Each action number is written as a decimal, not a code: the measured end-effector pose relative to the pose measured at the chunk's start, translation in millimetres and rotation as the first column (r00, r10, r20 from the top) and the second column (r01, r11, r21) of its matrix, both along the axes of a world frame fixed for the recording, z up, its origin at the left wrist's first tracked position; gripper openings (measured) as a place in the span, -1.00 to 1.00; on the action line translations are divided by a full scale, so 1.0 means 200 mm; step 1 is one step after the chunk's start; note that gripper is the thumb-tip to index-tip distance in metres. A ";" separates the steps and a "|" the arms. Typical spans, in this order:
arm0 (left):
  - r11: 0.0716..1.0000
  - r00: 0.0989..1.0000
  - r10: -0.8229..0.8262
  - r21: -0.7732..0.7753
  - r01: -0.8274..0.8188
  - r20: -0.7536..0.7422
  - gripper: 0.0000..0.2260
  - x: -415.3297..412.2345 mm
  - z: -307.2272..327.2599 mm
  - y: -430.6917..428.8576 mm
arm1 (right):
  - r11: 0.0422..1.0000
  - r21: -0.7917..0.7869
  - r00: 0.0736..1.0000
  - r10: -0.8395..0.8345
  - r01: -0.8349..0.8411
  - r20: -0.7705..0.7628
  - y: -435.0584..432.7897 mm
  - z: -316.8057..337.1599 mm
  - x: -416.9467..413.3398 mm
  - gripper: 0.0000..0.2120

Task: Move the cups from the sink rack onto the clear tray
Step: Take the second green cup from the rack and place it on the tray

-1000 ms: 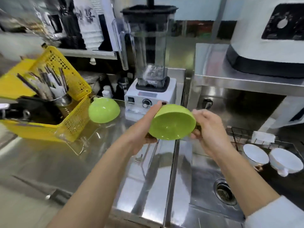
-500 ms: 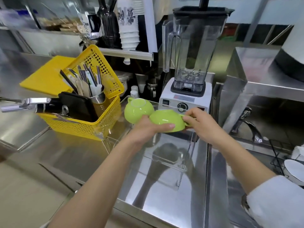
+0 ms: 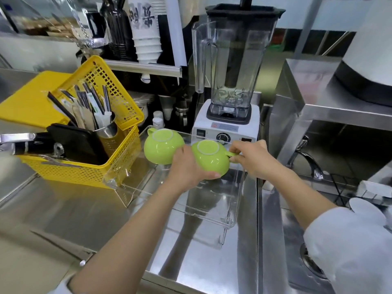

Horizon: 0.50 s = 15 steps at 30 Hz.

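Observation:
A green cup is upside down over the far part of the clear tray. My left hand cups its near side and my right hand pinches its handle. A second green cup stands upside down in the tray's far left corner, just left of my left hand. At the right edge a white cup shows on the black wire sink rack, partly hidden by my sleeve.
A yellow basket with utensils and a steel holder stands left of the tray, touching it. A blender stands right behind the tray. A steel shelf unit and the faucet are on the right, with the sink drain below.
The held green cup went from facing me, open side toward the camera, to bottom-up and down into the tray beside the first cup. My view swung left, away from the sink.

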State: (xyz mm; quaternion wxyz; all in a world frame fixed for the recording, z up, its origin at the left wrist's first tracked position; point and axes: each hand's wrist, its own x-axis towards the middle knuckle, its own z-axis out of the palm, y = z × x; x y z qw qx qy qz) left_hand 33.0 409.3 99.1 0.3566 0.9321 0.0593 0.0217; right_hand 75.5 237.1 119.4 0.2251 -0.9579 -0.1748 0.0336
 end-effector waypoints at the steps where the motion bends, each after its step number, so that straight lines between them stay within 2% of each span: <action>1: 1.000 1.000 -0.001 0.026 0.000 0.005 -0.09 0.00 0.00 -0.01 | 1.000 -0.011 1.000 -0.005 0.005 0.023 0.00 -0.01 0.02 -0.93; 4: 0.999 1.000 -0.007 0.047 0.006 0.010 -0.11 0.00 0.00 -0.02 | 1.000 -0.025 0.998 -0.002 0.003 0.065 -0.01 -0.02 0.05 -0.90; 7: 0.997 1.000 -0.020 0.069 0.020 0.004 -0.12 0.00 0.01 -0.02 | 0.999 -0.041 0.995 0.005 -0.001 0.105 -0.02 -0.03 0.05 -0.96; 10: 0.988 0.999 -0.041 0.150 0.040 0.001 -0.06 0.00 0.04 -0.04 | 1.000 -0.027 0.992 -0.003 0.006 0.128 -0.05 -0.03 0.04 -0.74; 15: 0.970 0.942 -0.190 0.201 0.137 0.278 -0.23 -0.05 0.14 -0.14 | 0.995 0.100 0.989 -0.042 0.027 0.145 -0.16 0.01 -0.03 -0.44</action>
